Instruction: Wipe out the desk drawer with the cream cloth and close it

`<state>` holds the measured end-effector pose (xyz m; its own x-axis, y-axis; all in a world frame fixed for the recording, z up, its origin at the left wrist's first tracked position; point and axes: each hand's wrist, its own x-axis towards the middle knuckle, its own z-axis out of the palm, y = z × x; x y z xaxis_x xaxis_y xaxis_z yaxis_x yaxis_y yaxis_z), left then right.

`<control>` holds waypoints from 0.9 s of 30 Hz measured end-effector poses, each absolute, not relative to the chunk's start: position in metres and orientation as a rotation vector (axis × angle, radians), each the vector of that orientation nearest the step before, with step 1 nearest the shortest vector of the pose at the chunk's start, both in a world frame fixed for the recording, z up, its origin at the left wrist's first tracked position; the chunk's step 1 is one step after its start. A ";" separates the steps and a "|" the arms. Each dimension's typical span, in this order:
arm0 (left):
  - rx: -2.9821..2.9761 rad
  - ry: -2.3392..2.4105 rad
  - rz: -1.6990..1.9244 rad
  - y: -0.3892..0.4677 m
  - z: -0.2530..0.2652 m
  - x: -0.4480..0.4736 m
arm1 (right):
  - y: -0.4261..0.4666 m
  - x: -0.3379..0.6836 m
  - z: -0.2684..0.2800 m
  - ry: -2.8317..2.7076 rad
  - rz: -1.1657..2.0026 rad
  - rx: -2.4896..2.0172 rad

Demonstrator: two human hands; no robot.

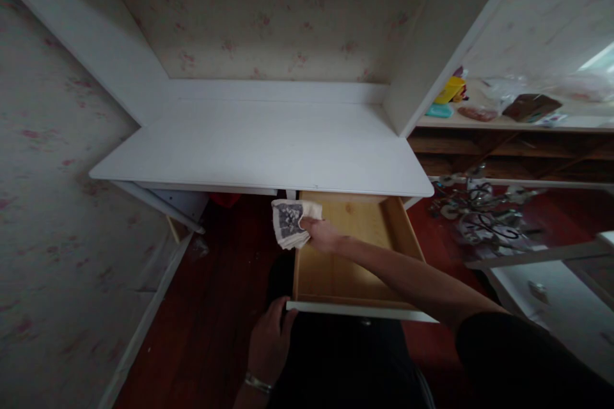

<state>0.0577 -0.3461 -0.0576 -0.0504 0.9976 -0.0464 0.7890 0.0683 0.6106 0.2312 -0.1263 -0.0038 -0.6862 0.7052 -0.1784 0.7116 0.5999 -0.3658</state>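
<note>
A pulled-out wooden drawer [355,268] with a white front juts from under the white desk [268,140]. My right hand [320,234] grips a cream cloth [289,220] with a dark printed patch, held at the drawer's left side near the desk edge. Part of the cloth hangs outside the drawer, over the left wall. My left hand [271,339], with a bracelet at the wrist, has its fingers closed on the left end of the drawer front. The drawer's bottom shows bare wood where my right arm does not cover it.
On the right, a chandelier [489,211] in clear wrapping lies on the red floor [206,313]. A low wooden shelf [508,147] behind it bears a box and plastic bags. A white drawer unit [551,294] stands at the lower right; papered wall [57,192] bounds the left.
</note>
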 end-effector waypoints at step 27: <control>1.816 1.771 0.595 -0.336 -0.054 0.047 | -0.237 0.453 0.045 2.388 -0.773 1.070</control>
